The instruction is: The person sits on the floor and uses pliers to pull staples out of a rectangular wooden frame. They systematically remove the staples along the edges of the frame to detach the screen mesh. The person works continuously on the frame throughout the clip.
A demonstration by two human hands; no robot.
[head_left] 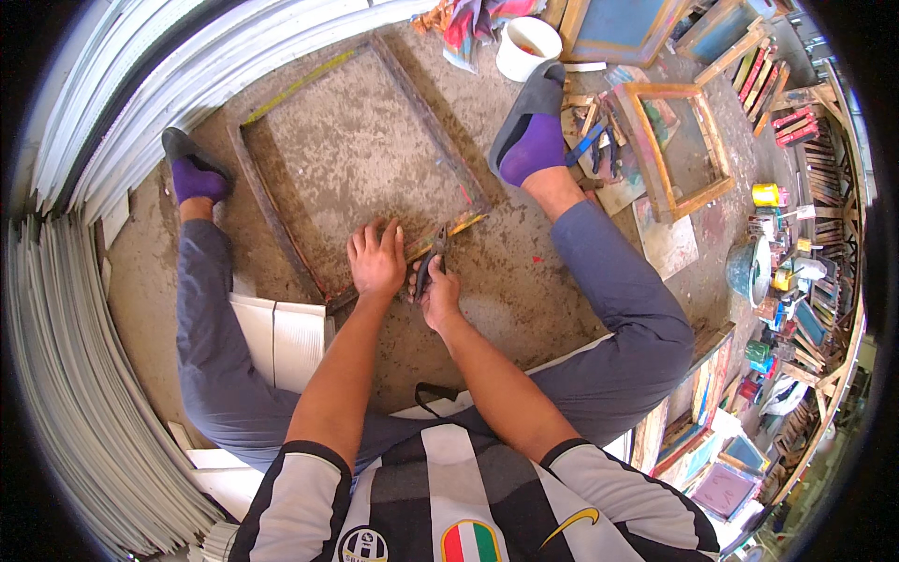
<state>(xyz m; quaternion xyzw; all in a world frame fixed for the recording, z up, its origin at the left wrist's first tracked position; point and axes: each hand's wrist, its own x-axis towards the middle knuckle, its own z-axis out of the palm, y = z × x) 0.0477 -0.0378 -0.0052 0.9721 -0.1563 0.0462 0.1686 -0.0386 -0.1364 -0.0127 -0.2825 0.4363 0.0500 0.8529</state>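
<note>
A worn wooden frame (431,124), dark with streaks of yellow and red paint, lies on the floor between my legs. Across its near bar rests my left hand (376,264), palm down with the fingers stretched forward. My right hand (438,298) is closed round the dark handles of a pair of pliers (438,243). The jaws point away from me and meet the near bar, right of my left hand. Whether they grip anything there is too small to tell.
Stacked pale sheets (70,375) line the left side. Ahead stands a white bucket (528,50) beside crumpled cloths (473,28). To the right are another wooden frame (660,192), blue-handled tools (587,143), a basin (746,270) and paint pots (766,195). My feet flank the dark frame.
</note>
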